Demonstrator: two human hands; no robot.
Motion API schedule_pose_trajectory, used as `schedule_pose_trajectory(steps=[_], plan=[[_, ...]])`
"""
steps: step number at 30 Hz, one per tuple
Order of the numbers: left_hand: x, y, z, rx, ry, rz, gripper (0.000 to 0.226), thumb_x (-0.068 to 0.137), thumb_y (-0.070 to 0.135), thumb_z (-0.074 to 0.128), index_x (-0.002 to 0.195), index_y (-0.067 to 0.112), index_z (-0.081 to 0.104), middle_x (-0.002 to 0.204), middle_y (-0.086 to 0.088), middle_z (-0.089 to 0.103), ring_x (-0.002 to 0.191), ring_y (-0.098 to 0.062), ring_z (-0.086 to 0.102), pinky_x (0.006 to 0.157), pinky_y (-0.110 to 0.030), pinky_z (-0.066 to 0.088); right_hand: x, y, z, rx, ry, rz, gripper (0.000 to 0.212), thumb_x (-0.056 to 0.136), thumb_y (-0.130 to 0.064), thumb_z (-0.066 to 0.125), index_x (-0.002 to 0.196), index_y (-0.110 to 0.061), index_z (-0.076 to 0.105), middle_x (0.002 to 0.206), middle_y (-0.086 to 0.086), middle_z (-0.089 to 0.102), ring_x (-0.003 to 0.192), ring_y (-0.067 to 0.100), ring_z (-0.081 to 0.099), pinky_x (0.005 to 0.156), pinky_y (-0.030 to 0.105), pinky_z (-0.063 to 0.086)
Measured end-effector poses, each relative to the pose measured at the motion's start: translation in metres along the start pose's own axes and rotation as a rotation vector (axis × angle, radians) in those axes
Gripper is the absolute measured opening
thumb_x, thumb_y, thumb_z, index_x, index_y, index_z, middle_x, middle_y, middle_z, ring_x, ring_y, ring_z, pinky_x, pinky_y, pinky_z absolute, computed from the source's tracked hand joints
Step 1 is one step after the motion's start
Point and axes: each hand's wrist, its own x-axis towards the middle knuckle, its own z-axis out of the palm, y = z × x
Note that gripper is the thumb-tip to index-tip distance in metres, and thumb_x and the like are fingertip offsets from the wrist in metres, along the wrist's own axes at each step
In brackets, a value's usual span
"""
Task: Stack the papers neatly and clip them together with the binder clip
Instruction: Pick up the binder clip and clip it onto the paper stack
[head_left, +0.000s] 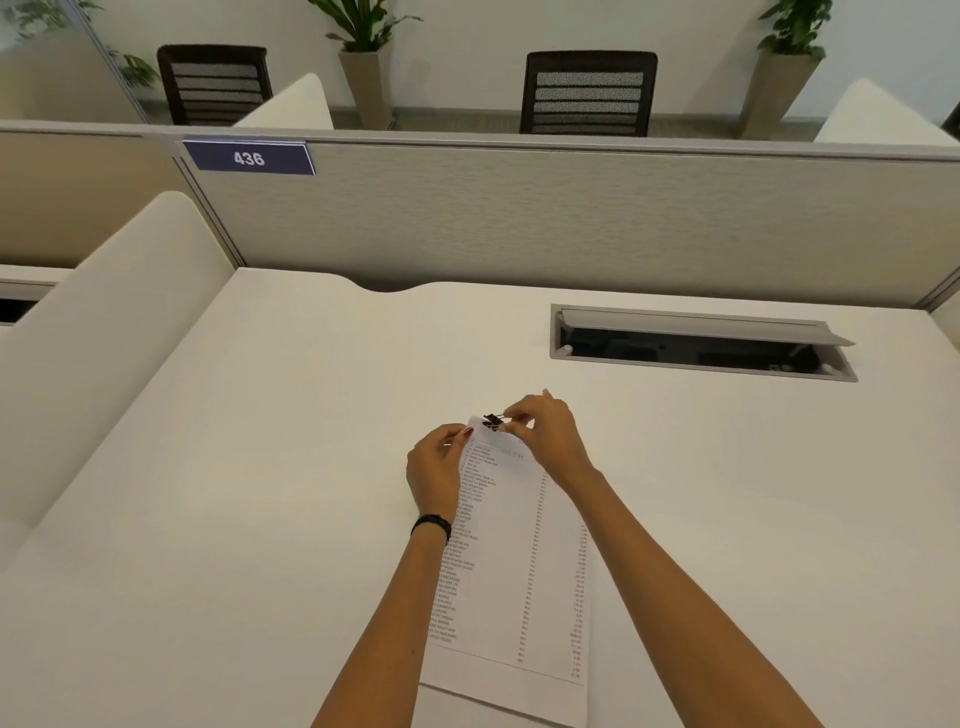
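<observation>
A stack of white papers (511, 566) printed with a long list lies on the white desk (260, 493), running from the near edge toward the middle. A small black binder clip (492, 422) sits at the papers' far top-left corner. My right hand (545, 434) pinches the clip's wire handles with its fingertips. My left hand (436, 470) holds the papers' left edge just below that corner, thumb on the top sheet. A dark bracelet is on my left wrist. Whether the clip's jaws bite the sheets is hidden by my fingers.
An open cable hatch (696, 340) is set into the desk at the far right. A grey partition (571, 218) with a blue "436" label (249, 157) closes the back. A cream divider (104, 332) rises on the left. Chairs and potted plants stand beyond.
</observation>
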Motion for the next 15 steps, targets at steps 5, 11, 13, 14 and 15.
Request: schedule_pose_trajectory(steps=[5, 11, 13, 14, 15], plan=[[-0.005, 0.004, -0.001, -0.012, -0.031, 0.037, 0.010, 0.087, 0.026, 0.061, 0.087, 0.020, 0.070, 0.081, 0.004, 0.072, 0.072, -0.011, 0.068, 0.064, -0.026, 0.058, 0.001, -0.006, -0.014, -0.044, -0.049, -0.059, 0.016, 0.082, -0.017, 0.066, 0.092, -0.006, 0.071, 0.090, 0.009, 0.071, 0.072, 0.010, 0.056, 0.116, 0.034, 0.012], [-0.014, 0.020, -0.005, -0.092, -0.052, 0.103, 0.009, 0.086, 0.021, 0.062, 0.080, 0.026, 0.067, 0.075, 0.014, 0.068, 0.069, -0.001, 0.065, 0.059, -0.011, 0.052, 0.007, -0.018, -0.030, -0.117, -0.175, -0.089, 0.018, 0.079, -0.020, 0.070, 0.092, -0.007, 0.071, 0.096, 0.010, 0.072, 0.081, 0.019, 0.063, 0.116, 0.038, 0.007], [-0.015, 0.023, -0.006, -0.124, -0.056, 0.117, 0.011, 0.086, 0.019, 0.062, 0.079, 0.027, 0.066, 0.074, 0.014, 0.067, 0.069, 0.003, 0.064, 0.059, -0.008, 0.051, 0.007, -0.023, -0.035, -0.133, -0.203, -0.094, 0.019, 0.079, -0.019, 0.070, 0.093, -0.007, 0.071, 0.098, 0.010, 0.071, 0.084, 0.020, 0.064, 0.116, 0.039, 0.007], [-0.016, 0.025, -0.007, -0.136, -0.058, 0.123, 0.012, 0.086, 0.018, 0.063, 0.078, 0.027, 0.066, 0.074, 0.013, 0.067, 0.069, 0.003, 0.064, 0.059, -0.008, 0.050, 0.007, -0.024, -0.037, -0.140, -0.212, -0.098, 0.019, 0.078, -0.019, 0.070, 0.093, -0.007, 0.071, 0.098, 0.009, 0.071, 0.085, 0.020, 0.064, 0.116, 0.039, 0.008], [-0.016, 0.025, -0.007, -0.143, -0.059, 0.127, 0.012, 0.086, 0.018, 0.063, 0.078, 0.026, 0.066, 0.074, 0.013, 0.067, 0.069, 0.004, 0.063, 0.059, -0.008, 0.050, 0.008, -0.026, -0.039, -0.142, -0.222, -0.101, 0.019, 0.078, -0.019, 0.070, 0.093, -0.007, 0.071, 0.098, 0.009, 0.071, 0.084, 0.019, 0.064, 0.116, 0.040, 0.008]])
